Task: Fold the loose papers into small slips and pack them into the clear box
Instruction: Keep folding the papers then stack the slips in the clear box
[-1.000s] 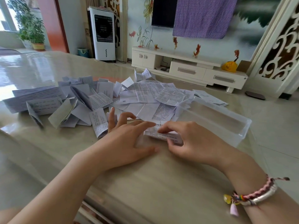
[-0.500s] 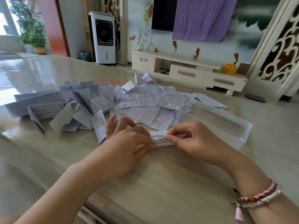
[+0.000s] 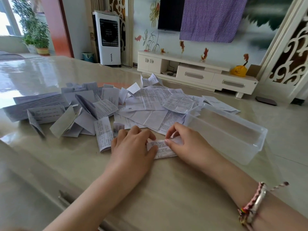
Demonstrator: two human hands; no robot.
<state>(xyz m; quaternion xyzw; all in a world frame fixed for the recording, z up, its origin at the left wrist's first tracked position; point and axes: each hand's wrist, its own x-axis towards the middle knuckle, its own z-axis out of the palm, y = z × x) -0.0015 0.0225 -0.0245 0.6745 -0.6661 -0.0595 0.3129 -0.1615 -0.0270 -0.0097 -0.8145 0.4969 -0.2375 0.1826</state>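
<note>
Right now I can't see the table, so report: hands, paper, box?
Left hand and right hand both pressing small folded printed slip on table. Clear plastic box looks empty, at right. Nothing blocking.

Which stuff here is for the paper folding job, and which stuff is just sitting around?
For the job:
left hand
right hand
slip being folded
pile of loose papers
clear box

Just around:
fan cooler
TV cabinet
yellow bag
potted plant

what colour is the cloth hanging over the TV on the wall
Purple, with a fine pale repeating print. The cloth shows best in the head view, top centre.
</note>
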